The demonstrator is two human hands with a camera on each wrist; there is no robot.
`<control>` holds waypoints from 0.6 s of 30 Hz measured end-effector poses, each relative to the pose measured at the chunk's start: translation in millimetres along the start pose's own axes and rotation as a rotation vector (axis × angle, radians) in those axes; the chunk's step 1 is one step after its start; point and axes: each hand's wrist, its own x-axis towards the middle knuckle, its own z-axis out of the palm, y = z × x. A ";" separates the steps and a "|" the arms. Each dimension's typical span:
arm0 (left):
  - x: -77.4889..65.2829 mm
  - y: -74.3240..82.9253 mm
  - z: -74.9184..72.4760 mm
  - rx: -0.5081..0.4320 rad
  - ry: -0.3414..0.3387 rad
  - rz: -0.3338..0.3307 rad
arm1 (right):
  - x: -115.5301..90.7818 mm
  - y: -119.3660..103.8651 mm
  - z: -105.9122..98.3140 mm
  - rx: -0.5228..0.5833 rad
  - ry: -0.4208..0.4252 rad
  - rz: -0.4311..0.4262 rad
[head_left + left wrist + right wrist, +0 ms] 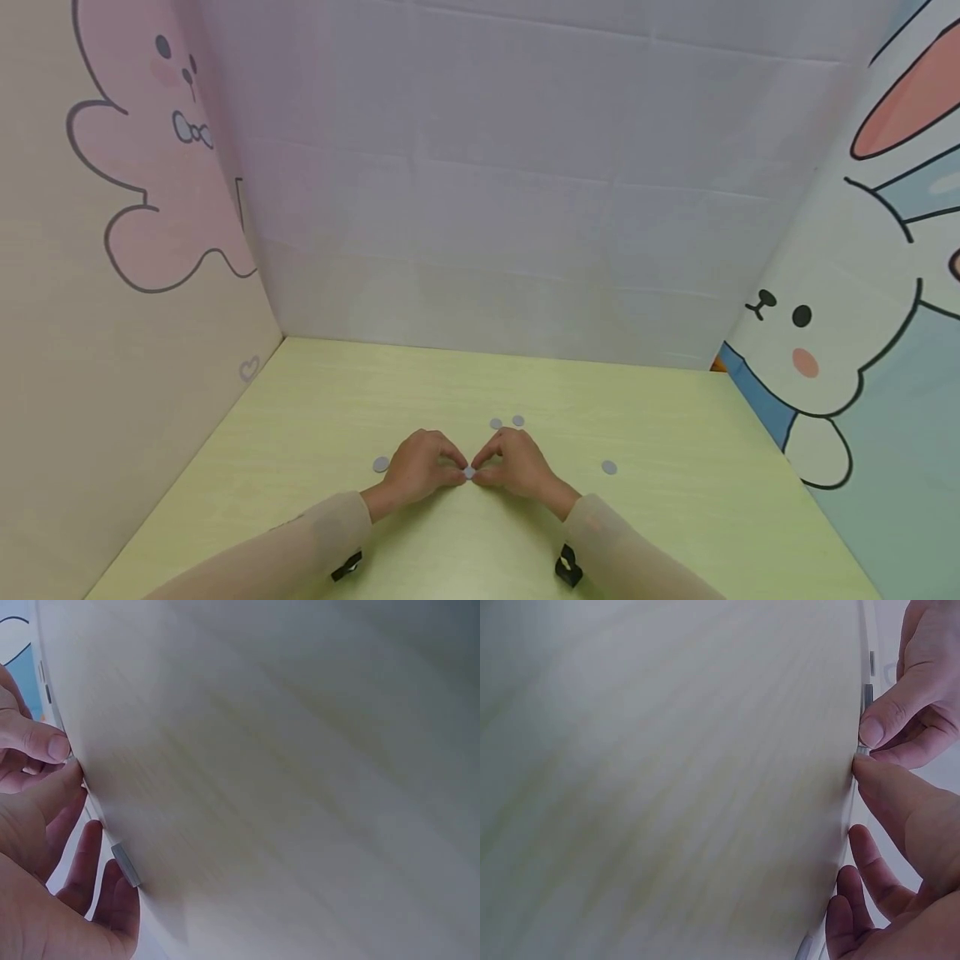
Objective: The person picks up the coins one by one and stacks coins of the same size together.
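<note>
My left hand [423, 462] and right hand [516, 462] meet over the middle of the table. Between their thumbs and fingertips they pinch one small grey disc [469, 472], partly covered by the fingers. In the left wrist view just an edge of this held disc [73, 759] shows, low against the tabletop. A second grey disc [381, 464] lies flat beside the left hand, close to its outer fingers. Beyond the right hand lie two more grey discs, a left one [496, 423] and a right one [518, 421].
Another grey disc [609, 467] lies to the right on the pale yellow table [675, 533]. A white sheet [487, 208] hangs along the back edge. Printed cloth walls with a pink figure [150, 167] and a rabbit [840, 350] stand at the sides.
</note>
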 end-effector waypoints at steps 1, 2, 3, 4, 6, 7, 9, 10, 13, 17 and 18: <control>0.1 -0.3 0.1 0.002 0.000 -0.001 | 0.1 0.2 0.1 0.001 -0.003 -0.002; 0.1 -0.6 0.2 0.002 0.000 -0.001 | 0.4 0.3 -0.1 0.001 -0.006 -0.002; 0.2 -1.0 0.2 0.003 -0.001 -0.002 | 0.7 0.3 -0.7 0.004 -0.013 -0.004; 0.2 -1.4 0.3 0.003 -0.001 -0.001 | 0.9 0.7 -1.3 0.003 -0.019 -0.008; 0.3 -2.3 0.7 0.004 -0.003 -0.004 | 0.7 1.9 -3.9 0.002 -0.034 -0.017; 0.5 -2.9 0.9 0.004 -0.003 -0.003 | 0.4 2.7 -5.9 -0.004 -0.042 -0.020; 0.7 -3.7 1.2 0.004 -0.005 -0.004 | -1.1 4.6 -12.3 0.002 -0.052 -0.022; 0.8 -4.0 1.4 0.005 -0.006 -0.003 | -2.3 6.2 -16.1 0.005 -0.051 -0.025; 1.1 -4.6 1.5 0.006 -0.010 -0.003 | -7.4 12.2 -31.2 0.024 -0.042 -0.021; 1.2 -4.7 1.2 0.001 -0.011 -0.001 | -17.5 23.0 -52.1 0.030 -0.015 -0.016; 1.3 -4.7 1.1 -0.001 -0.010 -0.001 | -20.3 25.9 -56.4 0.022 -0.008 -0.016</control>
